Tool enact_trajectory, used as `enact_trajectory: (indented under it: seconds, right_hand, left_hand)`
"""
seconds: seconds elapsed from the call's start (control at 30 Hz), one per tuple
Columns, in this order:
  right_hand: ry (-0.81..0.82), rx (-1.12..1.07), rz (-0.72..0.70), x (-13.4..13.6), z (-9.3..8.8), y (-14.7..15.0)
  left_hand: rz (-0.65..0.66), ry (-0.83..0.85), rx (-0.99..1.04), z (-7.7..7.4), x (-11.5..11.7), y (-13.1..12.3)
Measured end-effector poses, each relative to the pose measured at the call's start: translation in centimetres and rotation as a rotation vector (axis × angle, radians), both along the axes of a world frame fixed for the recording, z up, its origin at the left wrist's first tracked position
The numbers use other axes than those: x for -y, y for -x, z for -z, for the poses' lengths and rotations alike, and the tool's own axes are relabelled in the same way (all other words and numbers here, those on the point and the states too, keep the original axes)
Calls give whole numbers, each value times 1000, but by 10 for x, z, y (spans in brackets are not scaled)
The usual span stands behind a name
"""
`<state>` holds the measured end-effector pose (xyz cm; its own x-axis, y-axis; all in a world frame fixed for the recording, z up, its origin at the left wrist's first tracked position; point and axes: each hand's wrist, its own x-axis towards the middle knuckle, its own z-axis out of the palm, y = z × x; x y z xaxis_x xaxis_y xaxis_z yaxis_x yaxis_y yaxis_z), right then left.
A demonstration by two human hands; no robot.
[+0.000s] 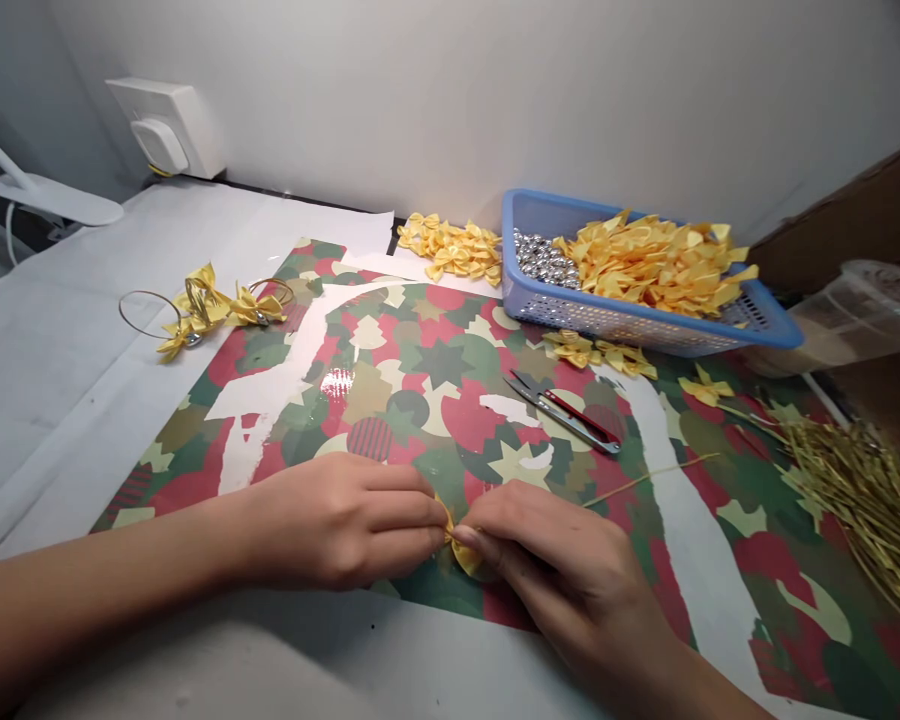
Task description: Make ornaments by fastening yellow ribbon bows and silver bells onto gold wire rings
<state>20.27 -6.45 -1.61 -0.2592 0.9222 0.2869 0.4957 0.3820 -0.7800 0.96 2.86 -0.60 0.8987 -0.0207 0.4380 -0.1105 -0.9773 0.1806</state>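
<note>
Your left hand [337, 525] and right hand [555, 560] meet over the near edge of a patterned paper sheet [420, 370]. The fingers of each are pressed together, and the fingertips [429, 510] of both pinch a yellow ribbon bow [461, 545] between them, partly hiding it. A thin gold wire [652, 478] runs out past your right hand. Snips [562, 415] lie on the sheet just beyond, near a blue basket [517, 300] holding loose bows [652, 265] and silver beads [544, 262]. A bundle of gold wires [855, 500] lies to your right, and wire loops with bows [210, 305] lie to your left.
</note>
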Motion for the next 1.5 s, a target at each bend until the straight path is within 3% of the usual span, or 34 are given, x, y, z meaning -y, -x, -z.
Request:
enact_trajectory:
  seconds: [0.53,0.87,1.33,1.5]
  right_hand:
    - [-6,56,53,-1,-2,3]
    - [38,39,65,-2,-1,3]
    - [-22,66,56,-2,-1,5]
    - [119,-35,111,-3,-1,6]
  left_hand:
    - [-44,-58,10,3,4,0]
    - [-51,14,-2,7,3,-3]
    - [-88,8,103,10,4,-3]
    - [-64,77,119,8,4,-2]
